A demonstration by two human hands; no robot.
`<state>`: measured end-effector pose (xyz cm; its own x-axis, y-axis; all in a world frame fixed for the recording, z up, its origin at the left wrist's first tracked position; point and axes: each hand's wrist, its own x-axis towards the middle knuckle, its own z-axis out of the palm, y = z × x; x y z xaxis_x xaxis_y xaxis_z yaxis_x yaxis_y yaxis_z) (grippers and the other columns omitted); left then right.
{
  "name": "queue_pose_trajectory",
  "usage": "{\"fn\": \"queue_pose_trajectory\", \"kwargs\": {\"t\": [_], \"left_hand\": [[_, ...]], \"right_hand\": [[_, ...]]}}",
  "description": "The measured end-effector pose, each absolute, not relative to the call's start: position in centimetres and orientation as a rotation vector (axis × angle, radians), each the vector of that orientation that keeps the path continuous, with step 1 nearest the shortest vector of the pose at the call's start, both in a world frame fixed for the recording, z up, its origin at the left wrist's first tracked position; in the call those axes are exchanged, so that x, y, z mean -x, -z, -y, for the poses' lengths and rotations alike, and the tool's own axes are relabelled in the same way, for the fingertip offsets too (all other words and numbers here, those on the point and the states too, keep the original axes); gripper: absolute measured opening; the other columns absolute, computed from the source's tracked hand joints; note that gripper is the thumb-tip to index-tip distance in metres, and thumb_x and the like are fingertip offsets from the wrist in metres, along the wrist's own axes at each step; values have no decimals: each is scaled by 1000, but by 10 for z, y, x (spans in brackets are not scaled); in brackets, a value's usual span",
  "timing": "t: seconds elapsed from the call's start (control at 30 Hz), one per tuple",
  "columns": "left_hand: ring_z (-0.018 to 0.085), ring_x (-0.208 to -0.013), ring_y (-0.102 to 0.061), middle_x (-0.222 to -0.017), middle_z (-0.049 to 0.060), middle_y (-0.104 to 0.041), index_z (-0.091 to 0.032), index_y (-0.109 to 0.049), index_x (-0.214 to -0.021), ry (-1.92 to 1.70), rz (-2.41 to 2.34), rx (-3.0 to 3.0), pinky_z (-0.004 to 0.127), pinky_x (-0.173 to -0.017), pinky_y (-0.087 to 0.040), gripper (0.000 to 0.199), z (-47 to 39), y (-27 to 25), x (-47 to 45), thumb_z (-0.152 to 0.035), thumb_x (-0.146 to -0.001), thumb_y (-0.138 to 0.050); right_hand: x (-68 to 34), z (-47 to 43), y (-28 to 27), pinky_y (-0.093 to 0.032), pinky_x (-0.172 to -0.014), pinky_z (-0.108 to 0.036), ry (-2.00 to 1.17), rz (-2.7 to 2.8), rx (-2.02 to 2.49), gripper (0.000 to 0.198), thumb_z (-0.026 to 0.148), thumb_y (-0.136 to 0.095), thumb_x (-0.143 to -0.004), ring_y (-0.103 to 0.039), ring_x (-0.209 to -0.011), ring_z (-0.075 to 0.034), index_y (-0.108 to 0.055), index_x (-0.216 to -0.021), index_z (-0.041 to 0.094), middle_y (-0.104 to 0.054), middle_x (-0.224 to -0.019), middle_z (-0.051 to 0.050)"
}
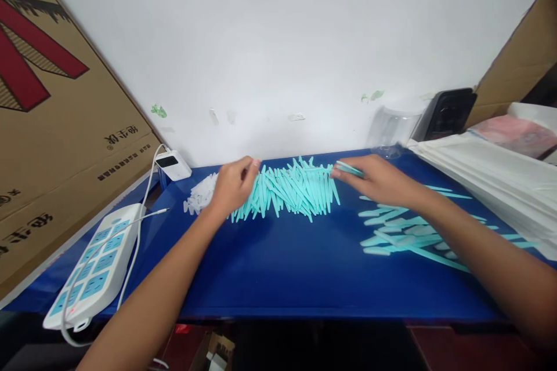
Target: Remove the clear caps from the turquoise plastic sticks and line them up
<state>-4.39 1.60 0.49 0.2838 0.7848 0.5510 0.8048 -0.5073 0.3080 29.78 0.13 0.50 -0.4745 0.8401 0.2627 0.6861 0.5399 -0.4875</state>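
Observation:
A heap of slim teal plastic sticks (300,188) with tapered ends lies along the back of the blue table. My left hand (235,185) is at the heap's left end, its fingers curled with thumb and forefinger pinched together; whatever may be in them is hidden. Just left of it lies a small pile of translucent white caps (202,192). At the heap's right end, my right hand (374,177) is closed round a teal stick (350,169). Under my right forearm, more teal sticks with whitish ends (391,220) are spread loosely.
A white power strip (91,266) with cables lies at the left, near a small white device (174,165) with a dark screen. A big cardboard box (65,127) flanks the left side. White bags (487,179), a clear plastic cup (394,130) and a black object (450,113) are at the right.

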Motion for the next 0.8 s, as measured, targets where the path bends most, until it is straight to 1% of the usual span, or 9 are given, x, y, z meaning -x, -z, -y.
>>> {"fn": "queue_pose_trajectory", "kwargs": {"t": [0.1, 0.2, 0.27, 0.33, 0.43, 0.5, 0.57, 0.7, 0.8], "left_hand": [[26, -77, -63, -81, 10, -69, -19, -68, -83, 539, 1722, 2243, 35, -69, -39, 45, -32, -19, 80, -44, -106, -40], [34, -90, -68, -94, 17, -74, -19, -76, -90, 190, 1886, 2089, 38, -73, -45, 43, -43, -21, 106, -42, -102, -42], [36, -94, -69, -99, 19, -76, -19, -79, -95, 97, 1956, 2039, 40, -75, -47, 41, -48, -18, 115, -40, -100, -45], [37, -96, -70, -101, 19, -77, -18, -81, -98, 67, 1998, 2024, 42, -76, -50, 39, -50, -14, 120, -39, -98, -48], [38, -96, -69, -97, 20, -76, -18, -81, -95, 64, 2032, 2019, 45, -78, -52, 37, -52, -9, 124, -41, -95, -53], [40, -98, -68, -95, 21, -75, -17, -80, -91, 122, 2014, 2033, 48, -82, -52, 37, -53, -8, 122, -43, -95, -55], [40, -102, -67, -98, 21, -75, -17, -80, -94, 311, 1916, 2112, 50, -87, -52, 39, -51, -7, 114, -46, -97, -54], [29, -100, -68, -103, 11, -76, -21, -77, -109, 903, 1506, 2481, 44, -92, -52, 39, -33, 2, 68, -49, -105, -51], [23, -98, -68, -102, 7, -75, -22, -74, -117, 1144, 1206, 2769, 39, -92, -53, 32, -10, 14, 26, -47, -104, -59]], "right_hand": [[-301, -7, 1, -33, -62, -33, -344, 2328, 1320, 39, 48, -39, -109, -53, -63, -20, -56, -85, 23, -63, -73, -4], [-295, -7, 9, -36, -67, -34, -317, 2388, 1290, 28, 36, -38, -108, -58, -74, -23, -57, -94, 22, -68, -89, -9], [-291, -6, 12, -37, -67, -33, -325, 2391, 1289, 24, 33, -38, -107, -60, -78, -25, -57, -99, 21, -68, -94, -10], [-290, -6, 14, -37, -66, -33, -315, 2380, 1302, 26, 33, -36, -108, -59, -75, -24, -57, -99, 21, -68, -91, -10], [-292, -9, 16, -39, -65, -33, -293, 2356, 1295, 30, 37, -37, -109, -61, -71, -24, -61, -98, 21, -70, -87, -9], [-294, -12, 18, -45, -70, -36, -256, 2325, 1273, 34, 39, -39, -109, -66, -78, -26, -67, -103, 20, -73, -93, -11], [-294, -13, 20, -50, -80, -40, -223, 2293, 1235, 38, 41, -40, -110, -70, -92, -30, -71, -113, 19, -76, -107, -15], [-285, -7, 20, -53, -94, -43, -297, 2275, 1102, 39, 41, -43, -110, -71, -114, -32, -73, -125, 20, -75, -127, -14], [-274, 2, 17, -53, -94, -40, -375, 2273, 1032, 38, 42, -44, -111, -72, -114, -30, -74, -124, 21, -77, -127, -11]]}}
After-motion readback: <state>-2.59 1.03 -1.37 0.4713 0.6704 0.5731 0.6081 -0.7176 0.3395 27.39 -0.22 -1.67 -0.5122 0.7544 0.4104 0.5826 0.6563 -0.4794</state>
